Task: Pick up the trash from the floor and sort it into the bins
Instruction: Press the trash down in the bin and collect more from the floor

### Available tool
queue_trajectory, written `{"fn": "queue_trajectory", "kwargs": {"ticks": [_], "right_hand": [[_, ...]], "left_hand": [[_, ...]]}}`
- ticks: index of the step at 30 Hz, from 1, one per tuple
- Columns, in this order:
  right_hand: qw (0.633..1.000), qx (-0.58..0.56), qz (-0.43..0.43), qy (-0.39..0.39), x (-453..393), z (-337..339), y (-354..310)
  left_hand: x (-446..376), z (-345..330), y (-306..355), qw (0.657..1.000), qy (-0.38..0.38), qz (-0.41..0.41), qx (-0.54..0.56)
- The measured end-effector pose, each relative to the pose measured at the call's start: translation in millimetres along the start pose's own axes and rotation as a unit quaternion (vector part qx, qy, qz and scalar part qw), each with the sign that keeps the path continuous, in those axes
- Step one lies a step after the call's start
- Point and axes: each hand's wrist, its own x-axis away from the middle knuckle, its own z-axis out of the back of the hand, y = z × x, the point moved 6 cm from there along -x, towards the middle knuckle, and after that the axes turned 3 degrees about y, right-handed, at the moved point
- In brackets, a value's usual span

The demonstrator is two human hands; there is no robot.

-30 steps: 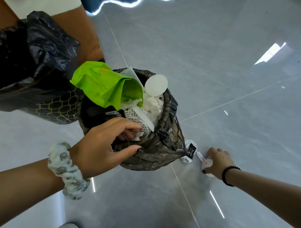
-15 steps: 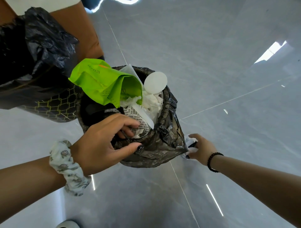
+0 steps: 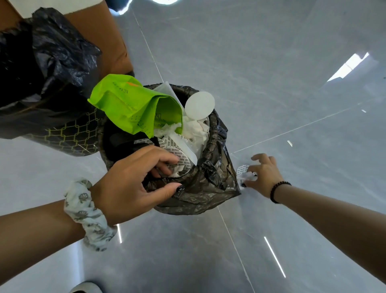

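On the glossy grey floor (image 3: 271, 73), the left hand (image 3: 125, 184) grips the bin (image 3: 208, 188) rim. The right hand (image 3: 263, 173) pinches crumpled wrappers (image 3: 245, 174) beside the bin, their orientation unclear; half a second ago it was nearer the bin.

- You're looking down at a glossy grey floor (image 3: 271, 62) of large tiles with faint marbling.
- Thin pale grout lines (image 3: 292, 129) cross it; one runs from the top centre down toward you, another slants off to the right.
- A bright window reflection (image 3: 347, 67) glares on the tile at upper right, and another patch of glare (image 3: 165, 1) sits at the top edge.
- Short white streaks of ceiling light (image 3: 274, 259) show on the tile nearer you.
- At upper left stands a brown cabinet (image 3: 117, 48) with a white top (image 3: 58, 6).
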Motion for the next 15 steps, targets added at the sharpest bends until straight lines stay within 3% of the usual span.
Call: {"fn": "queue_trajectory", "kwargs": {"ticks": [3, 10, 15], "right_hand": [[0.998, -0.012, -0.043, -0.034, -18, -7, 3], [0.996, -0.062, -0.068, 0.012, -8, -6, 0], [0.955, -0.236, -0.113, 0.137, 5, 69, -21]], "left_hand": [[0, 0, 2, 1.0, 0.0, -0.002, -0.007], [-2, -1, 3, 1.0, -0.013, -0.002, -0.007], [-5, 7, 5, 0.999, -0.002, 0.03, 0.035]]}}
